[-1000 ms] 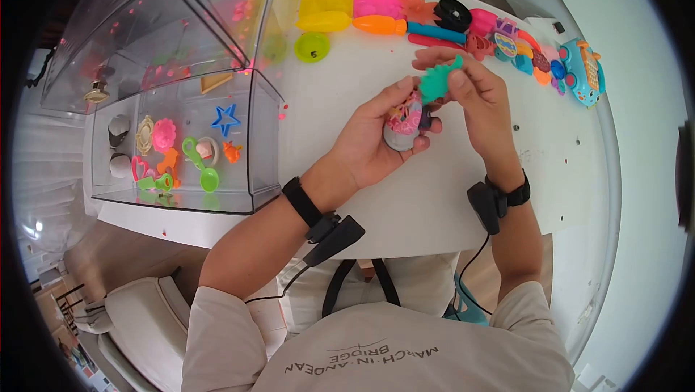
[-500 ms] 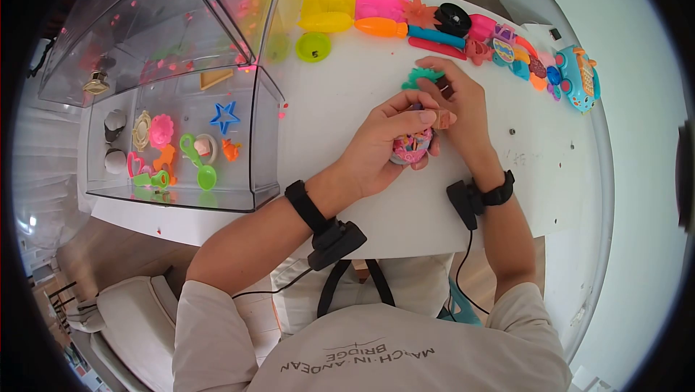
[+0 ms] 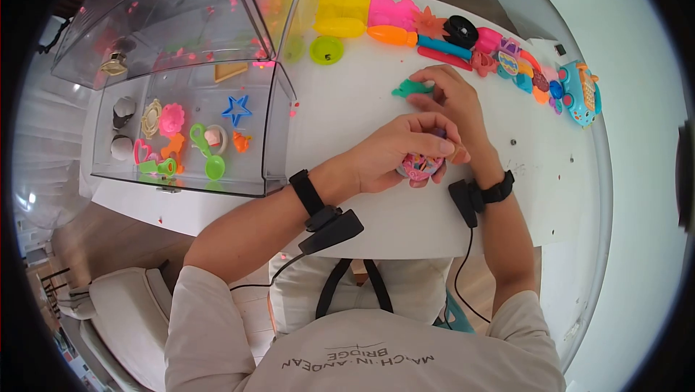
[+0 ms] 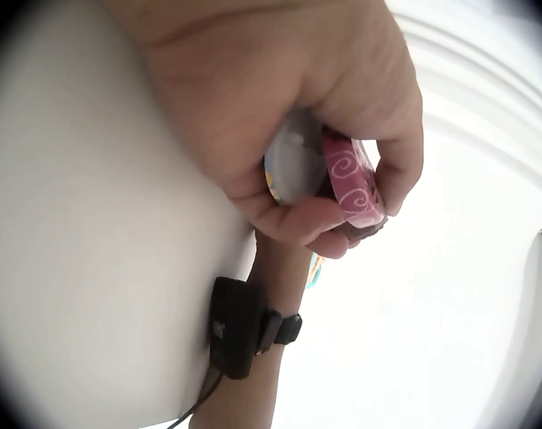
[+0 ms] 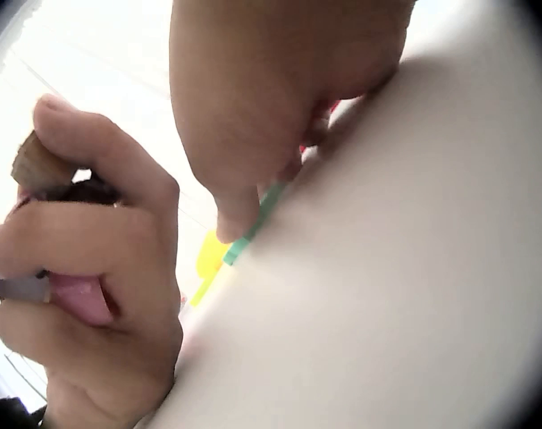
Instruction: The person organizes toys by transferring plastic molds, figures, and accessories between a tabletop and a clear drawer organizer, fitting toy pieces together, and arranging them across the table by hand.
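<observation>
My left hand [image 3: 398,144] curls around a small round pink toy [image 3: 422,167] with a colourful print. In the left wrist view a grey round face [image 4: 298,161] and a pink band [image 4: 349,174] with white swirls show between its fingers. A small brown block [image 5: 40,165] is gripped at the same fingertips. Just beyond, my right hand [image 3: 455,99] bends over a green dinosaur-shaped toy [image 3: 409,88] low at the white tabletop, thumb and fingers on either side of its right end. That end is partly hidden under the fingers.
On the left stands a clear box [image 3: 279,167] with its lid raised, holding a blue star cutter [image 3: 237,110], green scoop [image 3: 213,167] and several small toys. Along the back runs a row of toys, from a yellow mould [image 3: 343,5] to a toy phone [image 3: 581,94]. A lime dish [image 3: 327,49] sits before it.
The green toy has gone from between both hands down to the tabletop in my right hand and shifted left. My left hand has turned over, keeping the pink toy and brown block.
</observation>
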A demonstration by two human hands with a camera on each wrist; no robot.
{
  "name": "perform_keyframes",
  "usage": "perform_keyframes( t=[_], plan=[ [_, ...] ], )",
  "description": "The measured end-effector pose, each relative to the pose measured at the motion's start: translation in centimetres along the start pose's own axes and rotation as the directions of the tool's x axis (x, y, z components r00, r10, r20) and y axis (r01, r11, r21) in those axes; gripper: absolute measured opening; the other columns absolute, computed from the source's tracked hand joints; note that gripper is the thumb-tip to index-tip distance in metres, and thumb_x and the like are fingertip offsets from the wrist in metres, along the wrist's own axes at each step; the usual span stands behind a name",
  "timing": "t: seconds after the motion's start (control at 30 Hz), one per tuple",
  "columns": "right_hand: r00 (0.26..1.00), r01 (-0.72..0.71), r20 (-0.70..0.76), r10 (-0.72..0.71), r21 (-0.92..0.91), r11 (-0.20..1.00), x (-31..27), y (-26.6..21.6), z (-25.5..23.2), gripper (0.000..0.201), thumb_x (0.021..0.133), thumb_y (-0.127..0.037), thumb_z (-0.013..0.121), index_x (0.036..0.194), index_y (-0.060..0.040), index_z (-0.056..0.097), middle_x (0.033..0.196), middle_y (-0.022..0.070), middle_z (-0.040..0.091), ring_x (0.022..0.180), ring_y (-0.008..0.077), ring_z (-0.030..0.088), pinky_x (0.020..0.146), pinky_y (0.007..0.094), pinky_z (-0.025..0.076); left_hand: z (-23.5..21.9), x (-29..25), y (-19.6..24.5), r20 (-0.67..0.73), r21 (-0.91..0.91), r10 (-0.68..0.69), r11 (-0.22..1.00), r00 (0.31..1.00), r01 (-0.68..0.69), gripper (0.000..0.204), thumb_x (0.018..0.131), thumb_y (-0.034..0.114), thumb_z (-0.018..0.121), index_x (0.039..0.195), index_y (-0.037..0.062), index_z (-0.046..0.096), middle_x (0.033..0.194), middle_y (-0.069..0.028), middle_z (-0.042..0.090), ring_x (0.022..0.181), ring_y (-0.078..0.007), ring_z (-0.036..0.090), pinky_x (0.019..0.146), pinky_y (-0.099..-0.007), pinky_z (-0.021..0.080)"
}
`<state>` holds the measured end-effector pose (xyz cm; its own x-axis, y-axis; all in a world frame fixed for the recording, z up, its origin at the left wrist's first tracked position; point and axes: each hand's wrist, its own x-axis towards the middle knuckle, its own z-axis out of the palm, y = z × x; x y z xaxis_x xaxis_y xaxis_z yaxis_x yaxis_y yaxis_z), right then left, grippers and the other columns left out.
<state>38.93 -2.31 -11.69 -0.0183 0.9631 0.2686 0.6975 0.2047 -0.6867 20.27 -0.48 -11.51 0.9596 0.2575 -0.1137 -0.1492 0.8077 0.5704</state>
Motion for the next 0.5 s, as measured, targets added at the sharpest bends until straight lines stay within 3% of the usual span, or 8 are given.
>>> perform_keyframes(
  t=[0.07,0.1,0.17,0.3,0.37,0.5],
  plan=[
    [0.984,-0.176,-0.049,0.171,-0.132,0.975,1.3,-0.9,1.1,0.026,0.084,-0.02,0.08,0.106,-0.0122,0.068,0.107,0.0025,0.067,0.084,0.0232,0.069,0.071,0.0334,0.055,0.0,0.1,-0.2,0.041,0.011,-0.021,1.0,0.999,0.02,0.021,0.091,0.015,0.073,0.108,0.0097,0.061,0.109,-0.0137,0.072,0.074,-0.0198,0.068,0.054,-0.0285,0.048],
    [0.985,-0.172,-0.049,0.167,-0.131,0.976,2.0,-1.0,1.5,0.026,0.084,-0.02,0.08,0.106,-0.0122,0.068,0.107,0.0025,0.067,0.084,0.0232,0.069,0.071,0.0334,0.055,-0.1,0.1,-0.3,0.083,0.024,-0.057,0.998,0.995,0.055,0.021,0.09,0.014,0.074,0.107,0.0092,0.062,0.11,-0.0142,0.072,0.073,-0.0197,0.068,0.055,-0.029,0.05],
    [0.996,-0.081,-0.049,0.072,-0.2,0.976,3.2,-1.0,2.2,0.022,0.085,-0.022,0.08,0.1,-0.012,0.068,0.105,0.0002,0.066,0.081,0.0212,0.068,0.069,0.0321,0.054,-0.2,0.1,-0.7,0.1,0.036,-0.065,0.997,0.993,0.061,0.021,0.09,0.013,0.075,0.106,0.0089,0.062,0.111,-0.0149,0.072,0.073,-0.0196,0.068,0.056,-0.0293,0.051],
    [0.998,-0.006,-0.068,-0.004,-0.139,0.99,2.9,-0.7,2.2,0.021,0.085,-0.021,0.079,0.103,-0.0134,0.07,0.106,-0.0006,0.066,0.08,0.0217,0.068,0.069,0.0328,0.055,-0.2,-0.2,-0.4,0.108,0.014,-0.086,0.996,0.99,0.085,0.021,0.09,0.012,0.075,0.106,0.0081,0.063,0.112,-0.0162,0.073,0.074,-0.0189,0.068,0.058,-0.0294,0.052],
    [0.98,0.191,0.003,-0.199,-0.285,0.939,2.1,0.0,2.2,0.024,0.085,-0.021,0.077,0.107,-0.0147,0.072,0.11,-0.0014,0.065,0.083,0.0209,0.068,0.072,0.0343,0.056,-0.1,-0.2,-0.4,0.091,-0.003,-0.088,0.996,0.992,0.088,0.021,0.09,0.012,0.075,0.106,0.0079,0.063,0.112,-0.0161,0.073,0.074,-0.0189,0.068,0.058,-0.0293,0.052],
    [0.969,0.245,0.043,-0.245,-0.336,0.909,2.3,-0.7,2.5,0.03,0.085,-0.02,0.076,0.115,-0.0171,0.073,0.114,-0.0018,0.064,0.094,0.0198,0.067,0.076,0.0362,0.057,-0.2,0.2,-0.8,0.061,-0.032,-0.069,0.997,0.996,0.071,0.021,0.09,0.013,0.075,0.106,0.008,0.062,0.11,-0.0153,0.074,0.073,-0.0189,0.068,0.057,-0.0287,0.052]
  ],
)
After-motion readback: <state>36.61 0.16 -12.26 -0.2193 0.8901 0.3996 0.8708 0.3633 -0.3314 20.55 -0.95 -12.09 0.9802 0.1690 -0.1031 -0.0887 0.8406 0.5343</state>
